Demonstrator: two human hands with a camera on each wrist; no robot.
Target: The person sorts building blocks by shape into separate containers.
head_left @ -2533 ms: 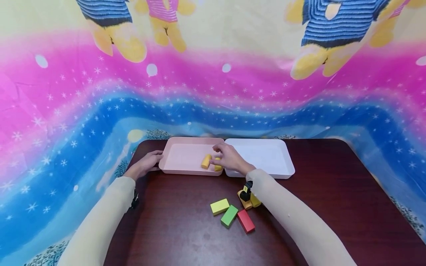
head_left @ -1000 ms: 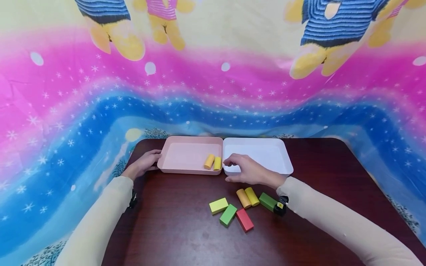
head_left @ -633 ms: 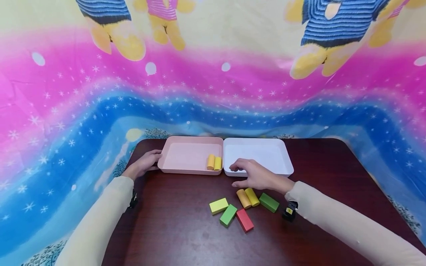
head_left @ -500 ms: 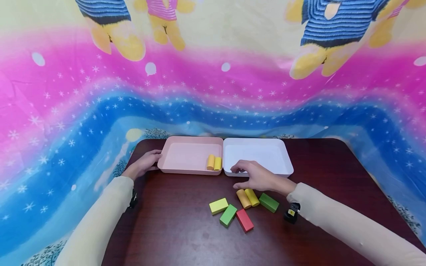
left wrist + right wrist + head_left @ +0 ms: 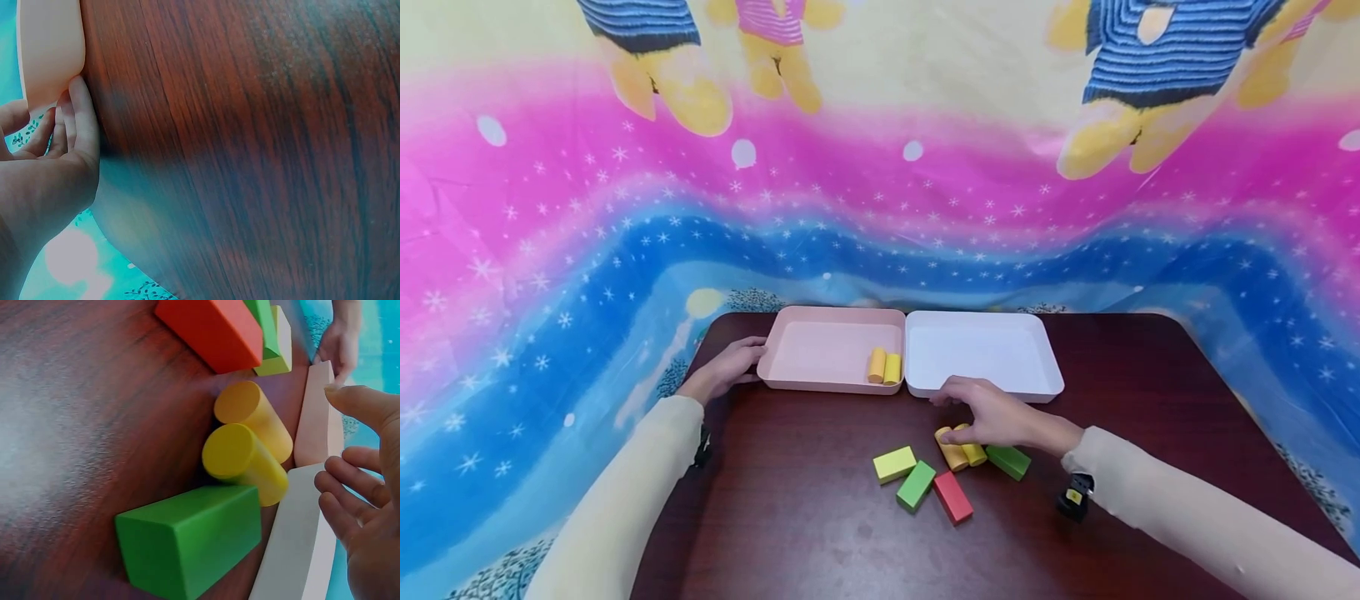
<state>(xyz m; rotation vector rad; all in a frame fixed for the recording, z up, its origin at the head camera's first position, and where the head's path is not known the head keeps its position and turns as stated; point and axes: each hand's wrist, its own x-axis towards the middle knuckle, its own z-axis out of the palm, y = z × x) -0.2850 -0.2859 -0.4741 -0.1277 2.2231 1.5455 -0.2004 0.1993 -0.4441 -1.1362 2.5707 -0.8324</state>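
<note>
On the table, the orange cylinder and yellow cylinder lie nearest my right hand, long axes slanting away from me. Right hand: empty, wide. My left hand, relaxed, touches the pink tray.

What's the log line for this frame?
left hand: touching pink tray | right hand: nothing held, near loose cylinders | in pink tray: two cylinders

Glossy wood-grain table, smooth blocks, plastic trays

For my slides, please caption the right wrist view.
An empty right hand near an orange-yellow cylinder, a yellow cylinder and a dark green block on a wood-grained table.
</note>
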